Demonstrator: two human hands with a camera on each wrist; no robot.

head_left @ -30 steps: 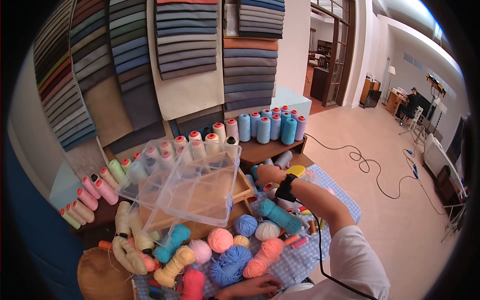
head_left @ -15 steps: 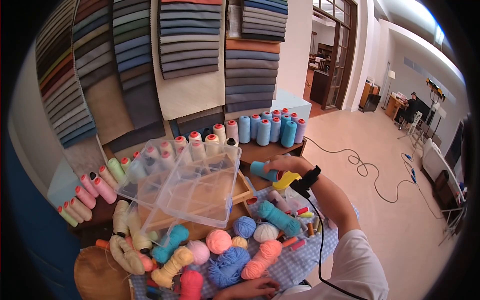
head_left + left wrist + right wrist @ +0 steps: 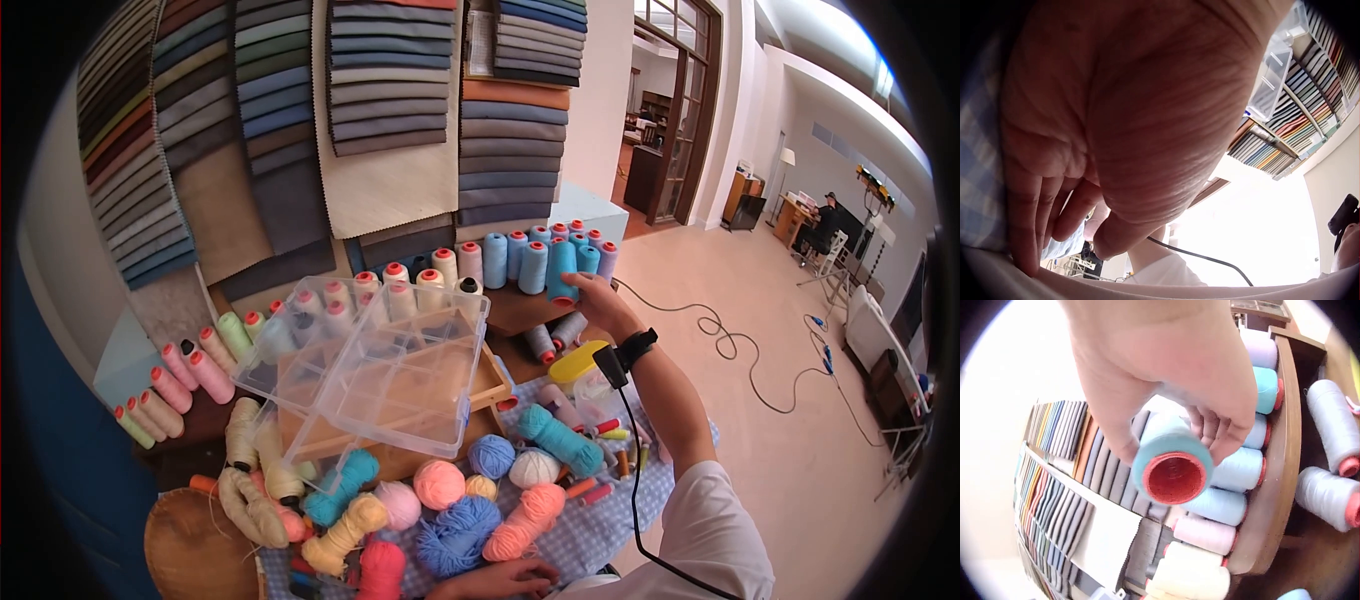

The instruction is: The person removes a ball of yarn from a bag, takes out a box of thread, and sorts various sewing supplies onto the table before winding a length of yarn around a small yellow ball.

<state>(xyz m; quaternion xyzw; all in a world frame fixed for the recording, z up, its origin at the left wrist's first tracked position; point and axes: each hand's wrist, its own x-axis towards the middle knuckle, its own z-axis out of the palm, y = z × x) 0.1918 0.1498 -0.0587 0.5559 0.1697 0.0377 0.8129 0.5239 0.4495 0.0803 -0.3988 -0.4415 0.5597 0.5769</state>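
Observation:
My right hand point(image 3: 600, 300) grips a teal cone of thread point(image 3: 562, 274) at the shelf's front edge, beside the row of blue and lilac thread cones point(image 3: 533, 264). In the right wrist view the thumb and fingers wrap round the cone, and its hollow red base point(image 3: 1174, 478) faces the camera. My left hand point(image 3: 515, 577) rests low by the near edge of the blue checked cloth point(image 3: 590, 535), close to a coral skein of yarn point(image 3: 525, 520). Its fingers point(image 3: 1025, 206) extend loosely in the left wrist view and hold nothing.
A clear divided plastic box point(image 3: 400, 370) lies open over a wooden tray point(image 3: 492, 378). Two grey thread cones point(image 3: 568, 329) lie below the shelf, near a yellow lid point(image 3: 578, 362). Several yarn balls and skeins crowd the cloth. A black cable point(image 3: 636, 480) hangs from the right wrist.
My right hand has lifted the teal cone from among the things under the shelf and carried it up to the row of cones, turning it more upright. The left hand stays put.

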